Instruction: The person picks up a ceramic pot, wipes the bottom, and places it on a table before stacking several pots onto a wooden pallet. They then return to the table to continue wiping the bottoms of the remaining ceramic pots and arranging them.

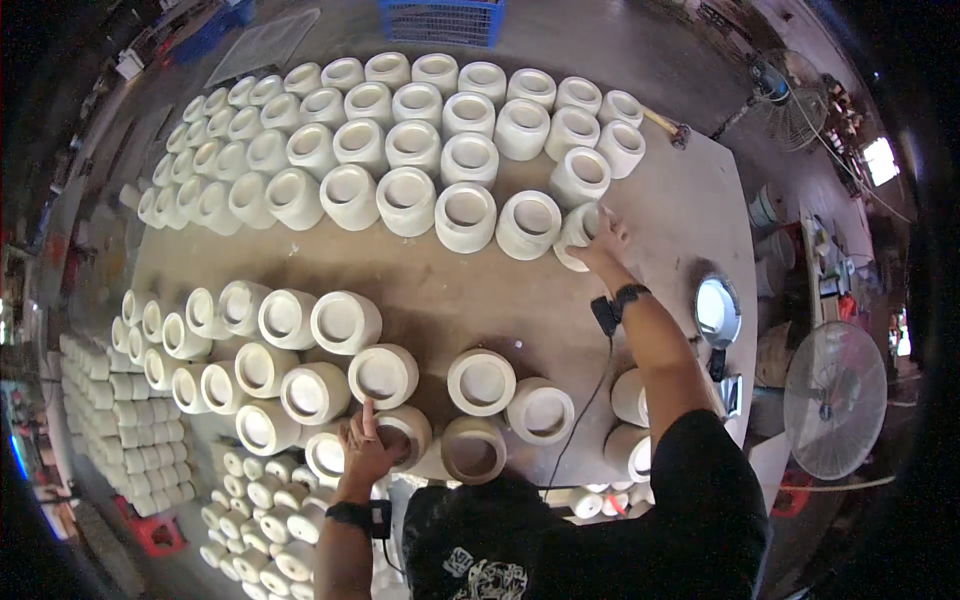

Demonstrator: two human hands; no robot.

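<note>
Many rounded, off-white ceramic pots stand on a brown table (450,295), each with a ring-edged round recess facing up. At the right end of the far group, my right hand (603,240) has its fingers curled over a white pot (574,236), partly covering it. Close to my body, my left hand (367,448) grips the left side of another pot (408,432), whose recess looks darker. One left finger points up toward a neighbouring pot (383,376). A brownish pot (473,449) stands to the right of that hand, at the near edge.
A round mirror-like pan (717,312) lies at the table's right edge. Beyond that edge are a standing fan (836,400) and another fan (790,95). Stacked pots (150,440) fill the lower left. A cable (585,405) hangs from my right wrist. A blue crate (442,22) sits beyond the table.
</note>
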